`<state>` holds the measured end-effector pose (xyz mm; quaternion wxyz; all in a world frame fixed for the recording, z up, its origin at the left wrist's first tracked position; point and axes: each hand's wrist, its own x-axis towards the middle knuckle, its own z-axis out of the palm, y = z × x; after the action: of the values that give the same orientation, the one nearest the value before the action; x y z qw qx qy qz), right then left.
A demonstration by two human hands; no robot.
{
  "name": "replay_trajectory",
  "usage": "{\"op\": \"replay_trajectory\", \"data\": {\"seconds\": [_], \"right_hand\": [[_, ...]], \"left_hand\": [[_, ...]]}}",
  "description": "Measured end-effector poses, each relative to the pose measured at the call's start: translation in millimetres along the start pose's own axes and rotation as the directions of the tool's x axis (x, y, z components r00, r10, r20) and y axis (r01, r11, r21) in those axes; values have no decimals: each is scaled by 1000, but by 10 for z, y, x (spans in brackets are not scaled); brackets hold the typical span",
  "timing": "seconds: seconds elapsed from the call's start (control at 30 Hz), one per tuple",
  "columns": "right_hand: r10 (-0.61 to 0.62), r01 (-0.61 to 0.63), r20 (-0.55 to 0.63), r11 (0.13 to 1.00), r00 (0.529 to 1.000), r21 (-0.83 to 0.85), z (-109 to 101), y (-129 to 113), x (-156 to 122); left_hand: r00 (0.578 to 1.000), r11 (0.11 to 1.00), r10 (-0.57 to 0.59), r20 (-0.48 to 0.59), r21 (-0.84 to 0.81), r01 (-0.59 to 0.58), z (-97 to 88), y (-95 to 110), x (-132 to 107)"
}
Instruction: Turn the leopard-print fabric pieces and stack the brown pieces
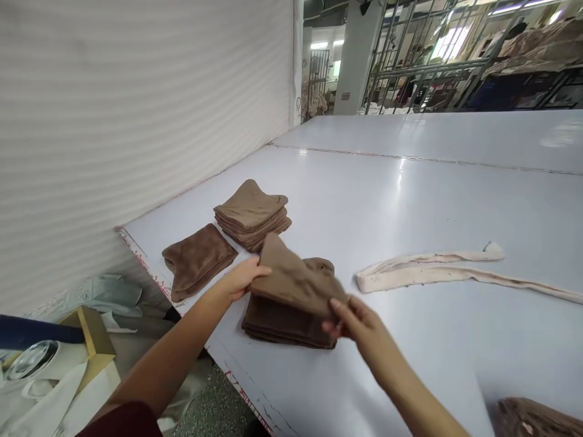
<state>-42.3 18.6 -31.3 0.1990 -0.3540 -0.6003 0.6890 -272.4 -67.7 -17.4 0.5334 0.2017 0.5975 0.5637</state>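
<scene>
1. We have the brown cloth piece [296, 276] raised over the dark stack [282, 321] on the table [437, 206].
2. Our left hand [241, 279] pinches its left edge, thumb on top; our right hand [355, 318] grips its right end between thumb and fingers.
3. We judge the piece light and soft, since it creases and bows between our hands. Its matte face suggests little slip, and it should not be fragile.
4. Opposite edges or corners seem the best places to take hold; from one corner alone, it would likely sag and fold over.
5. The cloth hides much of the dark stack's top and some of our fingertips. Its right side is blurred, so perhaps it touches the stack there, but we cannot be sure.
6. Beyond it, we see the taller stack [252, 209] whole enough, but the pale strip [410, 277] runs out at the right edge, and the brown bundle [537, 419] is cut off at the lower right corner.
</scene>
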Motion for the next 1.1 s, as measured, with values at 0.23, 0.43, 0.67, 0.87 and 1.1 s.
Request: {"op": "replay_trajectory", "data": {"seconds": [0.23, 0.43, 0.67, 0.87, 1.1], "right_hand": [[145, -132, 11, 928, 989, -347, 47, 401, 18], [136, -130, -11, 917, 991, -378, -35, 274, 202], [-57, 19, -101, 941, 993, -337, 83, 218, 429], [3, -49, -119, 920, 993, -389, 10, 370, 394], [-156, 139, 3, 870, 988, -474, 166, 317, 114]], "left_hand": [[996, 989, -81, -26, 125, 83, -293, -419, -77], [999, 987, -47, 19, 157, 44, -257, -484, -178], [975, 987, 140, -175, 98, -124, -104, -503, -279], [984, 978, -78, -162, 180, 107, -161, -612, -328], [945, 899, 149, -292, 438, -6, -165, -530, -442]]}}
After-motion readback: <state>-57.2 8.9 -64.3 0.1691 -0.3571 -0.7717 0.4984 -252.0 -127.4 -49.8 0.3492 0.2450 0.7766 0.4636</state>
